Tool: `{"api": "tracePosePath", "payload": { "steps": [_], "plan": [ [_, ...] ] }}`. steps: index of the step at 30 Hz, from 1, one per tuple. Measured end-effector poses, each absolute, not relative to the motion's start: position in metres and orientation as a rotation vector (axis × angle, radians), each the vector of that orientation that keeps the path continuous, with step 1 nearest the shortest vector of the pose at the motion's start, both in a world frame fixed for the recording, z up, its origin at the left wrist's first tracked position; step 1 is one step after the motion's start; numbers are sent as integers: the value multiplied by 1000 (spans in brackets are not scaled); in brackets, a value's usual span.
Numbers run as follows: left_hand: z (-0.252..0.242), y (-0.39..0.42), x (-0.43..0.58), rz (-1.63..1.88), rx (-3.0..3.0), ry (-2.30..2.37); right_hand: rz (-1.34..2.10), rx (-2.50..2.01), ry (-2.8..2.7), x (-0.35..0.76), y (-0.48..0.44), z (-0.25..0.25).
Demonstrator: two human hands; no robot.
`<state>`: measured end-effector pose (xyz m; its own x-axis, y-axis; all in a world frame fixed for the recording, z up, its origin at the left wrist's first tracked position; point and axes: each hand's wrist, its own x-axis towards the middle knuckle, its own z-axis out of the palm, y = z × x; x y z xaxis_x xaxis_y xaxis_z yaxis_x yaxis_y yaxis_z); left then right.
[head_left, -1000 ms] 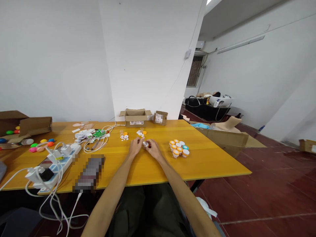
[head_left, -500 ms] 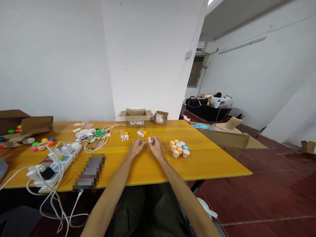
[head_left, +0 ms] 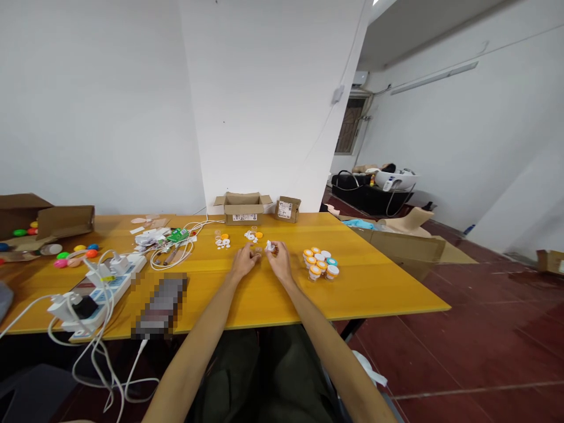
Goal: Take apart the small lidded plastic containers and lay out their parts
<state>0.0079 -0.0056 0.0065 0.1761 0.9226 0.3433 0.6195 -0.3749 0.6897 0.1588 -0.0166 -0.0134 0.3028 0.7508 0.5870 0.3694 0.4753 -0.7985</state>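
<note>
Both my hands rest on the yellow table (head_left: pixel 379 288) near its middle. My left hand (head_left: pixel 244 261) is curled, its fingertips pinched on a small clear thing I cannot make out. My right hand (head_left: pixel 278 262) is closed round a small white cap (head_left: pixel 269 247) held up at its fingertips. The two hands are a little apart. A cluster of small jars with orange, white and teal lids (head_left: pixel 319 263) stands just right of my right hand. Loose white and orange caps (head_left: pixel 252 236) lie beyond my hands.
Two open cardboard boxes (head_left: pixel 242 208) stand at the table's far edge. A power strip with plugs and white cables (head_left: pixel 99 286) lies at the left, beside a blurred flat object (head_left: pixel 161 305). Coloured balls (head_left: pixel 73 257) and another box (head_left: pixel 39 220) are at far left.
My hands were together on one small item a second ago. They have since drawn apart, the white cap staying in my right hand.
</note>
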Motion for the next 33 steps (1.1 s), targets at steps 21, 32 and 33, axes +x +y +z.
{"api": "tracePosePath", "payload": {
  "steps": [21,32,33],
  "plan": [
    [24,-14,10,1198,1890,1095,497,-1033,-1516,149,-24,-10],
    [16,-8,10,1150,1969,1201,579,-1073,-1553,151,-25,-8],
    [16,-7,10,1141,1971,1204,581,-1076,-1550,151,-25,-8]
  ]
}}
